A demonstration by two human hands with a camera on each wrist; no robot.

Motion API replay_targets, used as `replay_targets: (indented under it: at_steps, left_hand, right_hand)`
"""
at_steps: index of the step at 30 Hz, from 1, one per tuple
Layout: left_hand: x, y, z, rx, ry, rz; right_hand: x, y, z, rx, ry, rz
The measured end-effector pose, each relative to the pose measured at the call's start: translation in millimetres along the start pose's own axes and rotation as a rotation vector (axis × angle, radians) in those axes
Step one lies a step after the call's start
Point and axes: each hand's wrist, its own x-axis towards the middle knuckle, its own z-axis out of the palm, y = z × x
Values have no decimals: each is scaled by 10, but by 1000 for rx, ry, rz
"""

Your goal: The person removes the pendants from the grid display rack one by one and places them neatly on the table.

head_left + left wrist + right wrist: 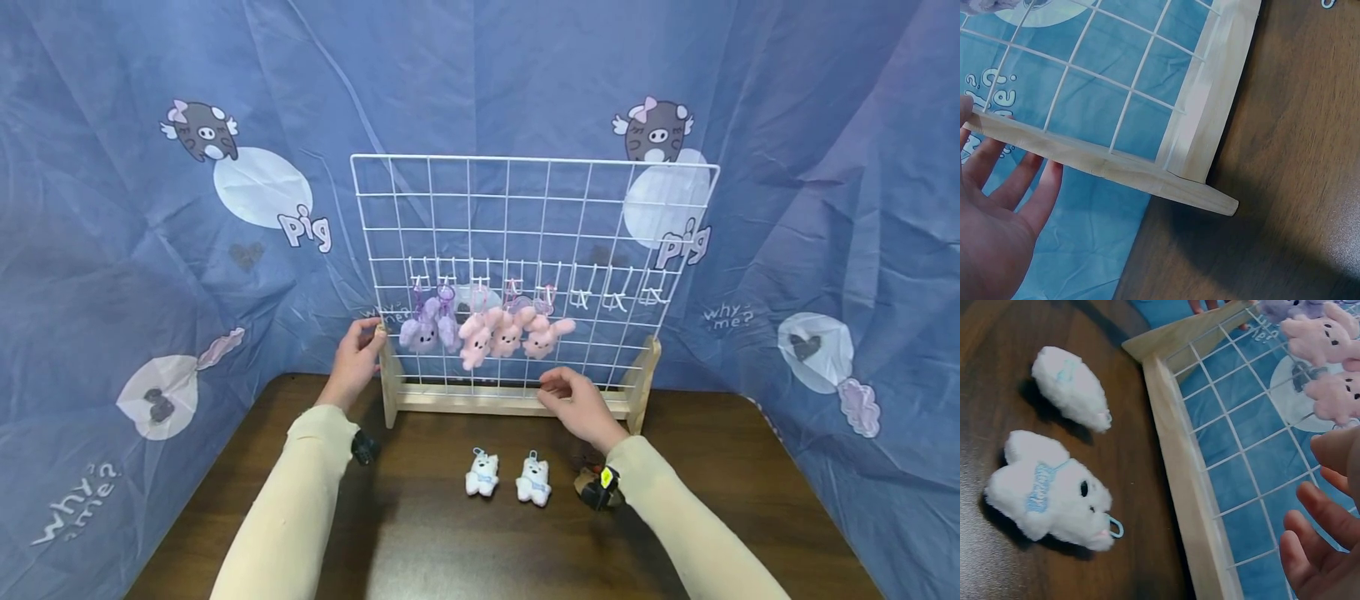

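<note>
Left hand [355, 362] grips the left post [389, 383] of the rack [450, 402]; right hand [581, 407], empty, fingers loosely bent, is nearer the two white toys [533, 481], lying tableward to its left, loop ends toward the rack.

"pig" [304, 229] twice on the blue backdrop cloth [525, 67], "why me?" [75, 504] at lower left, at right and partly behind the white wire grid [508, 158], blue marks [1039, 487] on a white plush toy [1063, 499] unreadable
</note>
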Motion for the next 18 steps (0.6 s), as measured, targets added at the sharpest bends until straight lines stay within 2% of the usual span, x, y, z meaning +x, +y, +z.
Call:
replay_targets:
  at_steps: [9, 18]
  left_hand:
    - [10, -38, -15, 11, 6, 12]
    - [19, -16, 2, 32, 9, 14]
  right_hand:
    - [51, -51, -127, 5, 76, 18]
    - [128, -162, -247, 86, 115, 1]
